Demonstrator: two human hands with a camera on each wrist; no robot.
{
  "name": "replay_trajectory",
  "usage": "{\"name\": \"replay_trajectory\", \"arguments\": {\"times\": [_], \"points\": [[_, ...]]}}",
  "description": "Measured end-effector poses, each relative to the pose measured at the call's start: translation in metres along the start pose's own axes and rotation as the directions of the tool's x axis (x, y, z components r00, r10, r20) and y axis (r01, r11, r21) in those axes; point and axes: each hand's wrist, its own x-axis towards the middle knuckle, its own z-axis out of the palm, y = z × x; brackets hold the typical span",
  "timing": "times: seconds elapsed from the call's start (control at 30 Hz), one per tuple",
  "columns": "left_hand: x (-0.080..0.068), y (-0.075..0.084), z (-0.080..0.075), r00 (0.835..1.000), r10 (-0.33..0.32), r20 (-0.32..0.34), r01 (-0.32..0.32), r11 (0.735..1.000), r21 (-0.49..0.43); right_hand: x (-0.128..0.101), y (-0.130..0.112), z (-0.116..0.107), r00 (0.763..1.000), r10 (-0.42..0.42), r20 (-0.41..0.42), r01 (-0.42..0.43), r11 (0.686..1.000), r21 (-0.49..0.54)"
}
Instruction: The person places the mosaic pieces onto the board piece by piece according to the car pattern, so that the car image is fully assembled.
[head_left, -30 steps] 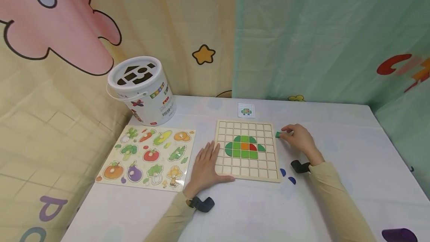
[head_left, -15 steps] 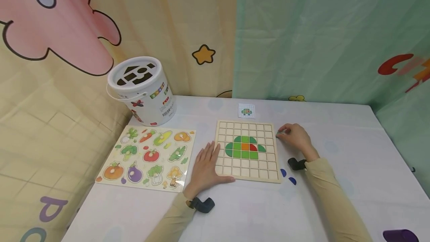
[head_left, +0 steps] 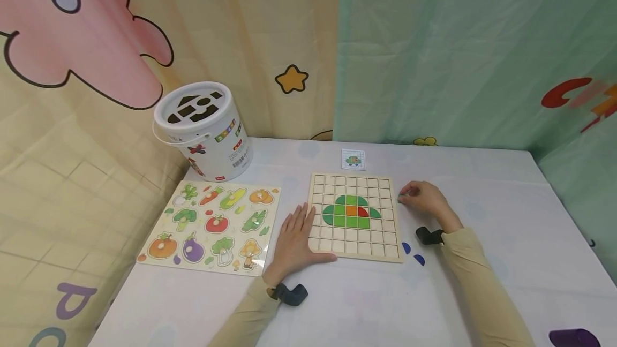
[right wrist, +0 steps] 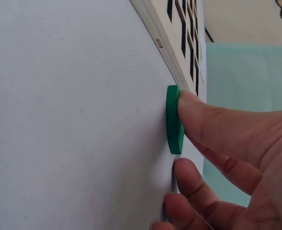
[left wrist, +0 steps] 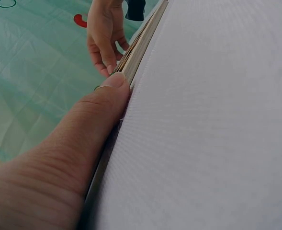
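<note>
From the head view, the left hand [head_left: 294, 237] lies flat, fingers straight, on the white tabletop [head_left: 506, 218], its thumb against the grid board [head_left: 355, 216]. The right hand [head_left: 424, 200] rests just right of the board, fingers curled. At the left wrist view, the thumb [left wrist: 109, 96] presses the board's edge [left wrist: 141, 45]. At the right wrist view, the right hand's fingertip [right wrist: 188, 103] presses a green piece [right wrist: 174, 120] flat on the tabletop, just beside the board [right wrist: 179, 38].

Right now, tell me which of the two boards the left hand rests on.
The grid board with the green shape, under the left hand; the vegetable puzzle lies untouched beside it.
</note>
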Motion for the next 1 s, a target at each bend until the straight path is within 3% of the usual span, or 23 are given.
{"name": "replay_trajectory", "arguments": {"times": [0.17, 0.5, 1.0], "points": [[0.000, -0.002, 0.002, 1.000, 0.009, -0.010, -0.008, 1.000, 0.009, -0.001, 0.004, 0.000, 1.000, -0.015, 0.019, 0.014, 1.000, 0.011], [0.001, -0.001, 0.002, 0.999, -0.020, 0.033, 0.019, 1.000, 0.016, -0.005, 0.004, 0.000, 0.997, -0.068, 0.021, 0.068, 0.997, 0.026], [0.001, 0.000, 0.001, 0.999, -0.028, 0.043, 0.028, 1.000, 0.009, -0.022, 0.008, 0.005, 0.991, -0.074, -0.113, 0.073, 0.997, -0.008]]}}
